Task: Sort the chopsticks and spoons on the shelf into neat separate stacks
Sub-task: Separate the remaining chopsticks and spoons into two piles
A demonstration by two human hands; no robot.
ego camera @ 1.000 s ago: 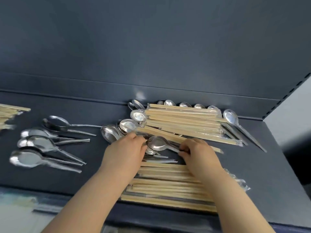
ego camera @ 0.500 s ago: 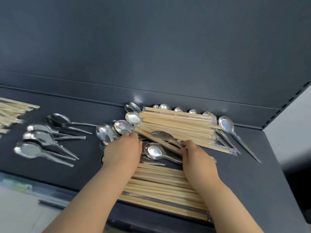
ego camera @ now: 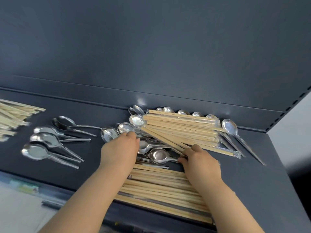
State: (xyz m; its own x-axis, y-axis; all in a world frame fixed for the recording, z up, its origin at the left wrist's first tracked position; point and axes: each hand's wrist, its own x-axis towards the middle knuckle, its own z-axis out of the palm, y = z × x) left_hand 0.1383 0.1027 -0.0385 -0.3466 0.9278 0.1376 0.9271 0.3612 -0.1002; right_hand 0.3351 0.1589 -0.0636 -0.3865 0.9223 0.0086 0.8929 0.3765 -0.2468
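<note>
Several spoons (ego camera: 145, 145) under curled left hand (ego camera: 119, 150), grip unclear, right hand (ego camera: 202, 161) fingers (ego camera: 183, 159) pinching slanted chopsticks (ego camera: 164, 140)

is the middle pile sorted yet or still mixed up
Still mixed: spoons lie under and between the chopsticks, and more poke out behind them. Only the left spoons lie apart.

One wide-angle camera, worn on the person's head, looks forward and down over both forearms onto the shelf (ego camera: 262, 174). The left hand (ego camera: 119, 152) and right hand (ego camera: 201, 161) sit low in the middle of the frame, seen from behind. It stands near: single chopsticks (ego camera: 168, 142) at the right fingers (ego camera: 193, 148) show apart. Beyond the fingertips the back wall (ego camera: 151, 56) fills the upper half.
</note>
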